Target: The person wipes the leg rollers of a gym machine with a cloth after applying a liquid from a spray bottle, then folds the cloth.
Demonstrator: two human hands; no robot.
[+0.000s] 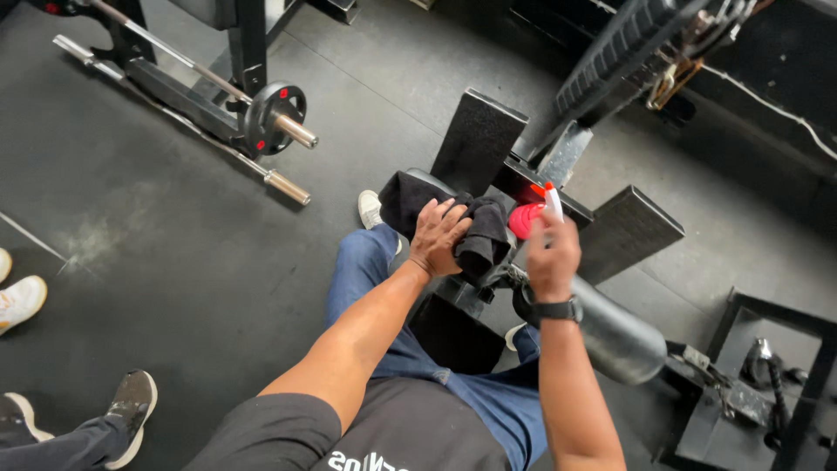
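Note:
My left hand [438,234] presses a dark cloth [482,234] onto the left black roller pad [410,194] of a gym machine. The cloth bunches under my fingers and hangs to the right. My right hand [552,255], a black watch on its wrist, grips a small spray bottle [553,200] with a white nozzle and orange trigger, held upright just right of the cloth. A red knob [522,220] of the machine shows between cloth and bottle. The right roller pad [615,336] runs below my right forearm.
Two black textured foot plates [478,139] [629,230] flank the machine's post. A barbell with a black weight plate [273,118] lies at the upper left. Other people's shoes [19,299] [131,401] stand at the left edge. A metal frame [767,384] sits at the lower right.

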